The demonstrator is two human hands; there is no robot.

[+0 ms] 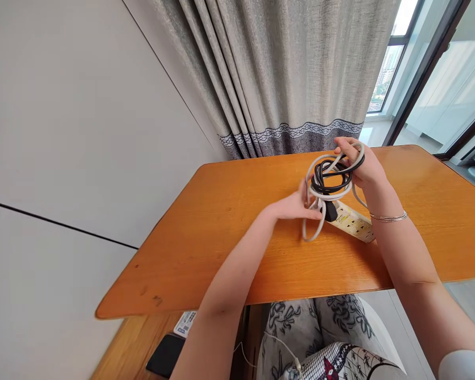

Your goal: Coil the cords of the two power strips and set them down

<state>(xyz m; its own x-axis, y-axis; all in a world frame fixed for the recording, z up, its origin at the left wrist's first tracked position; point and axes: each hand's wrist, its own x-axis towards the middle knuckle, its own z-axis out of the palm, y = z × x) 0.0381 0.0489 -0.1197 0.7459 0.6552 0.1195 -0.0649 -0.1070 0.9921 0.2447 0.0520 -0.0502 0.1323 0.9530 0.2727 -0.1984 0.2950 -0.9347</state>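
Observation:
A white cable (314,232) and a black cable (315,184) are tangled in loops over the wooden table. My right hand (366,163) grips the loops at their upper right, fingers curled round both cables. At the lower left of the tangle, my left hand (291,206) has its thumb and fingers around the white cable; its fingertips are blurred and partly hidden. A black plug (330,211) sits beside the left thumb, at the near end of a pale, yellow-stained power strip (354,221). The strip lies on the table, with its right end by my right forearm.
The orange-brown wooden table (206,227) has a front edge close to my lap. A grey curtain (293,68) hangs behind it, and a pale wall panel (83,132) stands at left. Below the table are a black flat object (166,354) and a thin white cord (283,345).

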